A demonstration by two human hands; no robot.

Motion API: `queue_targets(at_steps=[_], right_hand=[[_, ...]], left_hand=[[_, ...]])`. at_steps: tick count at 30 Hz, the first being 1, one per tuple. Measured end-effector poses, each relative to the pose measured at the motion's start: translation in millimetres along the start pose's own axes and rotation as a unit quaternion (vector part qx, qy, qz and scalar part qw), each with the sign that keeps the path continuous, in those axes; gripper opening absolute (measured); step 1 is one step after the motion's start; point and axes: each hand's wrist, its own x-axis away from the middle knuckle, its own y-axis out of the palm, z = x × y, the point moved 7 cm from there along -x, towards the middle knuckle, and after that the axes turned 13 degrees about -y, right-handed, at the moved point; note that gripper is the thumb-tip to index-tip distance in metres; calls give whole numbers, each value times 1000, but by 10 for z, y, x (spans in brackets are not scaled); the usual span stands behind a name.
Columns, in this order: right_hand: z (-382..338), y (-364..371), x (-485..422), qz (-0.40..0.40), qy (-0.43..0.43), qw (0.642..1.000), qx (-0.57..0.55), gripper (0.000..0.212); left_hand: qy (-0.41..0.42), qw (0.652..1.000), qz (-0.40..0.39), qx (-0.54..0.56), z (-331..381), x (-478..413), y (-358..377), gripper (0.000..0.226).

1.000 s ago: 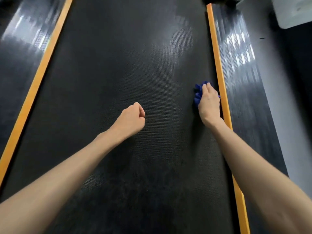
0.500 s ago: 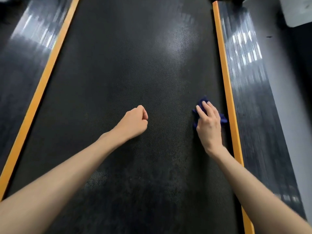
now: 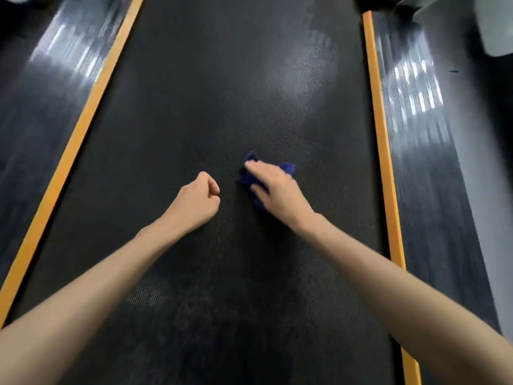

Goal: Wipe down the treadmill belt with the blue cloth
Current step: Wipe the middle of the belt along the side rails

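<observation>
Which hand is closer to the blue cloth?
Right. The right hand lies on the blue cloth; the left hand is a fist to its left, not touching.

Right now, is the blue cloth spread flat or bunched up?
Bunched: the blue cloth shows crumpled lumps poking out around the right hand pressing it onto the treadmill belt.

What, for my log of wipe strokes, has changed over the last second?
The right hand, pressing the blue cloth, slid left from beside the right orange strip toward the middle of the treadmill belt, near the left hand. The left hand stayed fisted; nothing grasped or released.
</observation>
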Motion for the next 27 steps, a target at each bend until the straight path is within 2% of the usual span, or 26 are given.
queue_targets(at_steps=[3, 5, 6, 8, 10, 12, 14, 16, 18, 20, 21, 22, 24, 27], right_hand=[[-160, 28, 217, -40, -123, 991, 47, 41], [119, -182, 132, -17, -137, 986, 93, 31], [321, -365, 60, 21, -94, 988, 120, 25], [801, -788, -5, 94, 65, 980, 164, 17], [1200, -1036, 61, 139, 233, 953, 138, 24], [1126, -966, 86, 140, 305, 935, 117, 35], [631, -658, 42, 124, 241, 958, 96, 33], [-15, -156, 153, 62, 140, 987, 42, 31], [-452, 201, 487, 23, 71, 997, -30, 40], [-624, 206, 736, -55, -35, 998, 23, 50], [-497, 83, 805, -54, -65, 996, 42, 45], [-296, -89, 872, -36, -36, 998, 34, 37], [174, -596, 984, 66, 81, 990, 94, 29], [296, -802, 1196, 154, 244, 954, 84, 37]], left_hand=[[6, 1000, -12, 1, 62, 6, 99, 10], [9, 1000, -20, -2, 82, 27, 123, 10], [9, 1000, -20, -2, 75, 39, 114, 10], [10, 1000, -12, -7, 36, 65, 68, 10], [8, 1000, -6, -18, -25, 85, 14, 10], [7, 999, -9, -33, -89, 117, -28, 10], [0, 999, -12, -42, -126, 122, -50, 11], [0, 999, 5, -42, -108, 124, -55, 11], [15, 999, 27, -42, -51, 143, -2, 12], [28, 999, 22, -39, 12, 185, 107, 13], [32, 999, 12, -37, 33, 212, 159, 12], [36, 999, 4, -37, 44, 241, 198, 12], [46, 998, -5, -43, 42, 296, 227, 11], [53, 996, -18, -67, 13, 389, 230, 11]])
